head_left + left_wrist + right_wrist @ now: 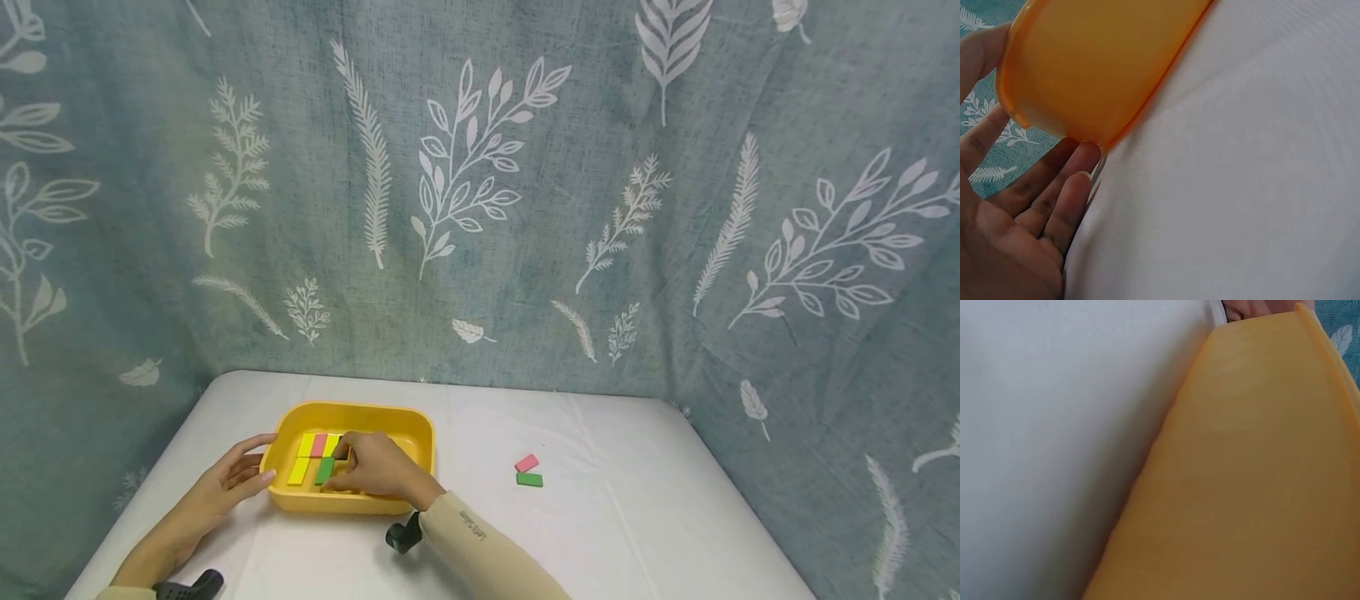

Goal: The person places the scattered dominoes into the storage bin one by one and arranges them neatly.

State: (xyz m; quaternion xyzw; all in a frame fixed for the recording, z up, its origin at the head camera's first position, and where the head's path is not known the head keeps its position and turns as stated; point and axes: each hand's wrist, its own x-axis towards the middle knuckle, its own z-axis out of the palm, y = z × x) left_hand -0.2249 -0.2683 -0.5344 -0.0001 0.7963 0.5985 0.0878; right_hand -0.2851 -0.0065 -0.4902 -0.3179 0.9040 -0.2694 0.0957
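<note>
On the white table stands a yellow tray (356, 504). My left hand (228, 479) grips its left end, thumb at the near corner and fingers along the outer wall; the left wrist view shows the bent fingers (1075, 197) against the wall. Inside the tray my right hand (382, 467) pinches a small green block (325, 471), index finger at its far end and thumb at its near end. Left of it lies a yellow block (298, 472). Behind them is a row with a yellow block (306, 445) and a pink block (318, 445); the right hand partly covers that row.
On the table right of the tray lie a loose pink block (527, 462) and a loose green block (529, 480). A patterned blue-green curtain (495, 308) hangs behind and beside the table. In the right wrist view the tray's outer wall (1247, 462) fills much of the picture.
</note>
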